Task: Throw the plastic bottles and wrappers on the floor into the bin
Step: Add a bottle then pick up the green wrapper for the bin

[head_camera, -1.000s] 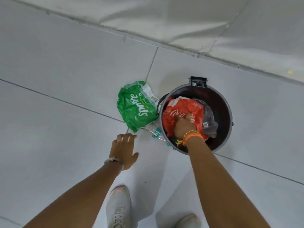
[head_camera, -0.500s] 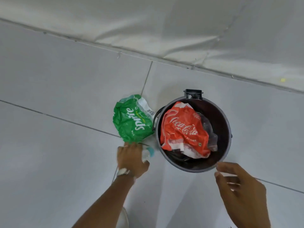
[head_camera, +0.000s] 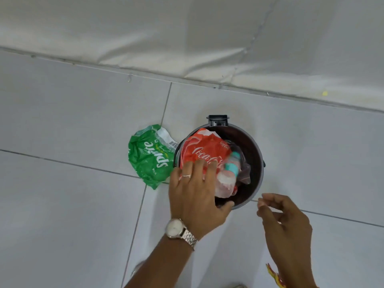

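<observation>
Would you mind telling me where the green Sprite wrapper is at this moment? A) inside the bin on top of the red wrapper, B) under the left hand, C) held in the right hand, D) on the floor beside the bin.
D: the green Sprite wrapper lies crumpled on the floor tiles just outside the bin, and neither the left hand nor the right hand touches it.

Floor of large pale grey glossy tiles (head_camera: pixel 72 113), thin dark grout lines crossing at angles. Along the top, a wrinkled white fabric sheet (head_camera: pixel 187 34) meets the floor edge. Soft, even light; faint shadows.
</observation>
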